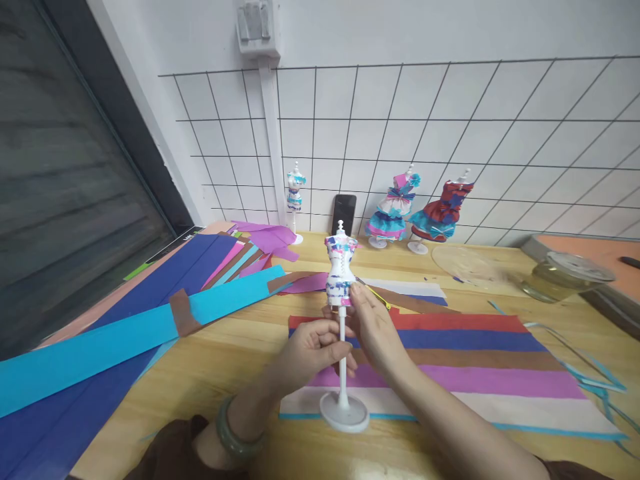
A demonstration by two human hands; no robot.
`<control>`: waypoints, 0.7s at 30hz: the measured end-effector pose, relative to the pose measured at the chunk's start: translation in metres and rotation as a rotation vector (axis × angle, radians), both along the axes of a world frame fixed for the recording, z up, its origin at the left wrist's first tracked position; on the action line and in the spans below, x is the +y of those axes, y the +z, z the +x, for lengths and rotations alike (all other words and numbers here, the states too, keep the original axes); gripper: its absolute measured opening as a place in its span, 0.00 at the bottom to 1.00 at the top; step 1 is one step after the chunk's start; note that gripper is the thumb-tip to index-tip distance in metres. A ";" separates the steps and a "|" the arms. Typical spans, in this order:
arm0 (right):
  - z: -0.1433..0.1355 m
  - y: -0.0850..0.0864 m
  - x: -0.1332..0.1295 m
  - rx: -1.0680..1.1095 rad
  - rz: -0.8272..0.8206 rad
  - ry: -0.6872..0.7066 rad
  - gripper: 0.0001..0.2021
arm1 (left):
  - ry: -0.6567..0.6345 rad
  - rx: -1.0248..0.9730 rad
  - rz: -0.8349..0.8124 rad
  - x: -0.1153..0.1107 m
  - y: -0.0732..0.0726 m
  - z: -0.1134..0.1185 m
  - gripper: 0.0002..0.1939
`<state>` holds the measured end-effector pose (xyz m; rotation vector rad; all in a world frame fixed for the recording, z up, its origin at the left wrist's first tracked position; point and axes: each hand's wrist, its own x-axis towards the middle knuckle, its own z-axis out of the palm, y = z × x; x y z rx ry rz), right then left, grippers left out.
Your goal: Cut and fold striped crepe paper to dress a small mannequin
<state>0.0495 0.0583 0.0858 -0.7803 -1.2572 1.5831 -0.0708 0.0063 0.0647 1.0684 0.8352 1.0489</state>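
Observation:
A small white dress-form mannequin (pixel 341 267), spotted with pink and blue paper scraps, stands upright on a thin pole with a round base in the middle of the view. My left hand (pixel 315 347) is curled round the pole, its thumb across the front. The fingers of my right hand (pixel 373 327) press on the lower right side of the torso; some of them are hidden behind the stand. Strips of red, blue, brown, purple and white paper (pixel 450 360) lie layered behind and to the right of the base.
Long blue and turquoise strips (pixel 135 337) cover the left. Along the wall are a small bare form (pixel 295 193), a phone (pixel 344 213) and two dressed forms (pixel 390 217). Yellow scissors (pixel 383 300) lie behind my right hand; a tape roll (pixel 565 277) sits at right.

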 end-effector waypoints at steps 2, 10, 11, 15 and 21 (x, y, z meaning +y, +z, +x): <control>0.001 0.000 0.003 -0.042 0.040 0.017 0.17 | 0.039 -0.025 0.000 0.001 -0.001 -0.003 0.14; 0.041 -0.011 0.065 -0.401 0.347 -0.243 0.30 | 0.314 -0.014 0.025 0.015 -0.006 -0.018 0.12; 0.052 -0.014 0.078 -0.479 0.411 -0.313 0.29 | 0.344 -0.007 0.022 0.016 -0.006 -0.019 0.13; 0.097 -0.027 0.122 -0.851 0.477 -0.521 0.24 | 0.350 0.025 -0.018 0.016 -0.005 -0.020 0.16; 0.142 -0.043 0.152 -1.012 0.394 -0.572 0.23 | 0.245 0.075 -0.068 0.014 -0.008 -0.016 0.19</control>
